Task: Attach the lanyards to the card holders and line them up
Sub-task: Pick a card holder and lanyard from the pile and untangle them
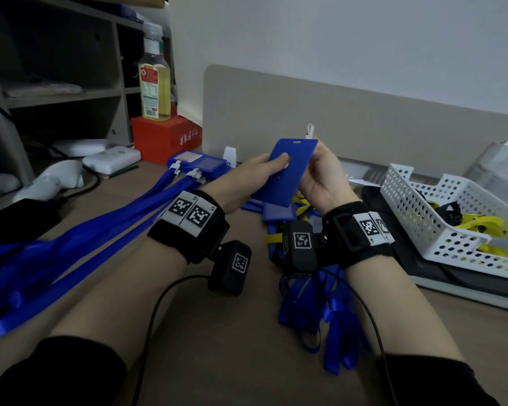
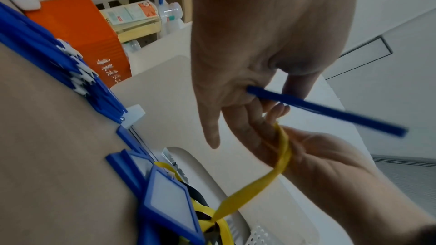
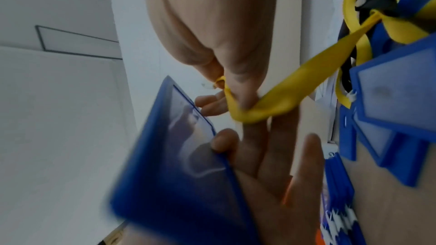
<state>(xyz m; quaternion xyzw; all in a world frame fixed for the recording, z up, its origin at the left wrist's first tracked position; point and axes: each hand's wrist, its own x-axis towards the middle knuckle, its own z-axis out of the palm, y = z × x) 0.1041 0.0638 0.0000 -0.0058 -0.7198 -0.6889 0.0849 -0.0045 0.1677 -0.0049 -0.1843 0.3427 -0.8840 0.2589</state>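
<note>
flat rigid blue card holder, hand-held.

A blue card holder is held tilted above the table, slotted end up, a yellow lanyard with a white clip alongside it, while finished blue holders with blue lanyards lie in a row at left.

Both hands are raised close together: the left hand pinches a flat blue plastic card holder, the right hand pinches a yellow ribbon lanyard.
</note>
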